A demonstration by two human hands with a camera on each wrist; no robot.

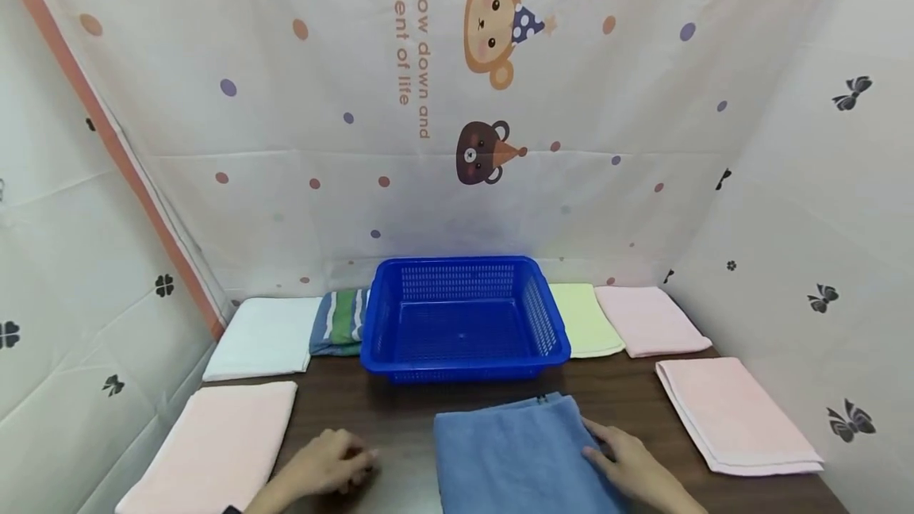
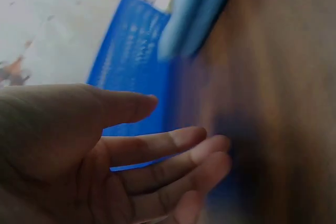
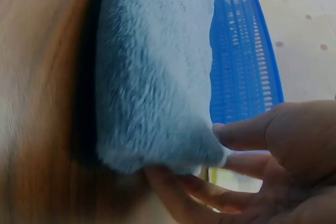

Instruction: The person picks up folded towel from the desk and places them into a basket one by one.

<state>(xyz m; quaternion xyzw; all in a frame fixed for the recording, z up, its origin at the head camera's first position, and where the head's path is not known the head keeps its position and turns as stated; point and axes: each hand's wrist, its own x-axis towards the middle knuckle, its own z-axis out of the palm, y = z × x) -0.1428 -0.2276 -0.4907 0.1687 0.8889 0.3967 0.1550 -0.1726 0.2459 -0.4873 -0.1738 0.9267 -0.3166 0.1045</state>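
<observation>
A folded blue towel lies on the table in front of the basket. My right hand is at its right edge; in the right wrist view the thumb is at the fluffy towel's corner and fingers reach under it, pinching the edge. To the left of the towel and apart from it, my left hand hovers over the table with nothing held. Its fingers are loosely bent in the left wrist view, which is blurred.
A blue plastic basket stands at the back middle. Left of it are a white towel, a striped towel and a pink towel. On its right lie a yellow-green towel and two pink towels.
</observation>
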